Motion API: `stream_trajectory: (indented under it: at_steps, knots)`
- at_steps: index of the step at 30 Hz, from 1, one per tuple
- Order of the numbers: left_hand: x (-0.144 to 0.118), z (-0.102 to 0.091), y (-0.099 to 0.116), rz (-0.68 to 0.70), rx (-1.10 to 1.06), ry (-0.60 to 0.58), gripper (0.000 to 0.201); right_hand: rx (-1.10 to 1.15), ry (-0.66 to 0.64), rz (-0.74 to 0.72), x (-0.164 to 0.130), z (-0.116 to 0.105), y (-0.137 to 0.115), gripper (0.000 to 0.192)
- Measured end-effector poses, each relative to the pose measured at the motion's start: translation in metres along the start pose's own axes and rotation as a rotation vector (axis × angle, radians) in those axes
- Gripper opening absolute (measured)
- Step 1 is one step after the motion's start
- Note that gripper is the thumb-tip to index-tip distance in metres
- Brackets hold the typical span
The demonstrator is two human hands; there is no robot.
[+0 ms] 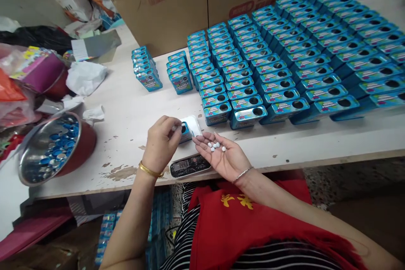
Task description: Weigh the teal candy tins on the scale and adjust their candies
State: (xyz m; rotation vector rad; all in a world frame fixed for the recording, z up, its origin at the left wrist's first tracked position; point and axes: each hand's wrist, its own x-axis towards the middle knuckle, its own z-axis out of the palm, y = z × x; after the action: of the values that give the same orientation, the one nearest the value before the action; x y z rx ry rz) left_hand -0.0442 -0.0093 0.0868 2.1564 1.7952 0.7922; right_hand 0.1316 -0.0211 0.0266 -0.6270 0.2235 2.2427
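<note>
Now | left hand [161, 143] curled, grip pinching white tablet [174, 128] at tin [186, 130] | right hand [221, 156] palm-up, grip apart

You are keeping five white tablets [216, 146] in one palm, one scale [190, 164] at the table's near edge, and one bowl [52, 148] at its left edge.
</note>
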Motion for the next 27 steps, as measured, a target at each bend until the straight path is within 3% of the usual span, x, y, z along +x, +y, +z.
stream_trajectory:
  at_steps: [9,19,27]
  knots:
    - [0.002,-0.009,0.001,0.052,0.032,-0.113,0.011,0.012,0.035,-0.01,-0.002,-0.004,-0.001,0.029]
    - [-0.019,-0.03,-0.013,-0.016,0.019,0.102,0.011,-0.018,0.042,-0.039,-0.007,-0.01,-0.006,0.025]
    - [-0.041,-0.027,-0.022,0.013,0.074,0.152,0.013,-0.096,0.244,-0.017,-0.004,-0.029,-0.005,0.017]
